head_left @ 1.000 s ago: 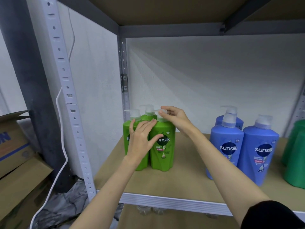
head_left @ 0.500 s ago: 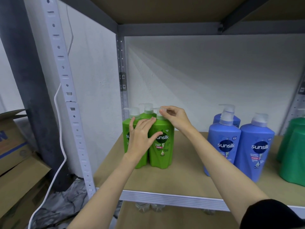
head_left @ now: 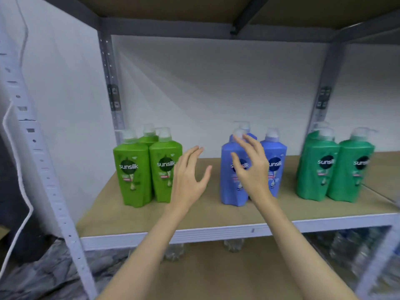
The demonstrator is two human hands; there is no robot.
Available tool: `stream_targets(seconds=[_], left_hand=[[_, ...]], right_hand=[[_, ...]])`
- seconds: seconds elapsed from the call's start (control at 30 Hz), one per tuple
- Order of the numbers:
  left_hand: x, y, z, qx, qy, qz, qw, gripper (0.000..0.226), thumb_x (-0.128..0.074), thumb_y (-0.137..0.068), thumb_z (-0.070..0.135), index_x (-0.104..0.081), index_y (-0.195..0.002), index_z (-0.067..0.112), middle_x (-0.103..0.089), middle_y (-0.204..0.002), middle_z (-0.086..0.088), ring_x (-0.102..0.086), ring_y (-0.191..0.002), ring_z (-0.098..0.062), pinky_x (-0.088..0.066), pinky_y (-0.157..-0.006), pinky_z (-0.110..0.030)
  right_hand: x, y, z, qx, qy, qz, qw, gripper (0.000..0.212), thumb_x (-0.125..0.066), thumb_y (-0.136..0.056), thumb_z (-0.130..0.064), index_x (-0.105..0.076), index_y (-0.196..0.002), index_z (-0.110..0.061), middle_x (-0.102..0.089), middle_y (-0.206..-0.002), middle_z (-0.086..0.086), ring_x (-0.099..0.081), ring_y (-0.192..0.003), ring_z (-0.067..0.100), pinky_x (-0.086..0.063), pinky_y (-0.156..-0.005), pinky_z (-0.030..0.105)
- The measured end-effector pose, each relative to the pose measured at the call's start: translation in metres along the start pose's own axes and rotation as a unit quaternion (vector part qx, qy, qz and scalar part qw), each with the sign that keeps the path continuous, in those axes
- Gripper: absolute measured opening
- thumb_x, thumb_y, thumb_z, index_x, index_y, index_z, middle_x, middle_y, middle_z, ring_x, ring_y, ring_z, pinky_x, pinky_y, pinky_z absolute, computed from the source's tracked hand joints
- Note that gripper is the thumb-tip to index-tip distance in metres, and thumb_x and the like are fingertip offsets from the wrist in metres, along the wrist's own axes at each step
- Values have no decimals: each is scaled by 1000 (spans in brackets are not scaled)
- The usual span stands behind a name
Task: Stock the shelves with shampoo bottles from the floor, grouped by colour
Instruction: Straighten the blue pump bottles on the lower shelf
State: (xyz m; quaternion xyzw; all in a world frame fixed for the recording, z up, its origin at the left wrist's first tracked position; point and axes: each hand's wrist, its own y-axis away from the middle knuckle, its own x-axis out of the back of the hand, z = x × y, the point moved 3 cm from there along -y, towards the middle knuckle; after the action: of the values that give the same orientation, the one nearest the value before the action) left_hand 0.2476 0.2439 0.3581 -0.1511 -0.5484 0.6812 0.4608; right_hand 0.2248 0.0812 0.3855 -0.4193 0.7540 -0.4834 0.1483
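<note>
1. Hands raised before the brown board shelf [head_left: 134, 215], holding nothing: left hand [head_left: 188, 180] with fingers straight and spread, right hand [head_left: 252, 167] with fingers loosely fanned in front of the blue plastic shampoo bottles [head_left: 279, 169].
2. Lime-green plastic shampoo bottles [head_left: 132, 174] stand left, dark-green plastic shampoo bottles [head_left: 350, 172] right.
3. Bare board lies between groups and along the front edge.

A shelf [head_left: 216, 213] holds 3 clusters of shampoo bottles: light green bottles [head_left: 132, 176] near its left edge, blue bottles [head_left: 276, 167] mid-shelf, dark green bottles [head_left: 316, 169] toward its right edge. Left hand [head_left: 188, 180] and right hand [head_left: 252, 167] hover with spread fingers, holding nothing.
</note>
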Motion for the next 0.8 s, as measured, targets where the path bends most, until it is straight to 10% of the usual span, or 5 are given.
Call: stream_targets(seconds=[0.27,0.5,0.8], left_hand=[[-83,42,34,107,116,-71,985,82,-61,-71,47,-18,-138,28,-31,-143,-13,-29,-134,-21,-27,-109,-33],[-102,50,26,175,143,-93,970,109,-83,-63,10,-10,-141,29,-23,-145,-8,-21,-128,-1,-25,-109,-29],[-107,49,15,192,167,-106,961,104,-79,-69,13,-9,-138,47,-27,-133,10,-27,-117,18,-24,-96,-1]], right_hand=[[67,52,95,-128,131,-12,983,70,-69,-76,-13,-38,-139,-14,-31,-143,23,-30,-133,35,-30,-108,46],[61,65,123,-201,74,-116,970,118,-83,-65,-19,5,-140,-43,-21,-147,16,-24,-137,22,-28,-104,27],[52,60,131,-203,66,-105,971,114,-77,-70,-5,3,-138,-48,-39,-132,4,-43,-121,15,-33,-88,16]])
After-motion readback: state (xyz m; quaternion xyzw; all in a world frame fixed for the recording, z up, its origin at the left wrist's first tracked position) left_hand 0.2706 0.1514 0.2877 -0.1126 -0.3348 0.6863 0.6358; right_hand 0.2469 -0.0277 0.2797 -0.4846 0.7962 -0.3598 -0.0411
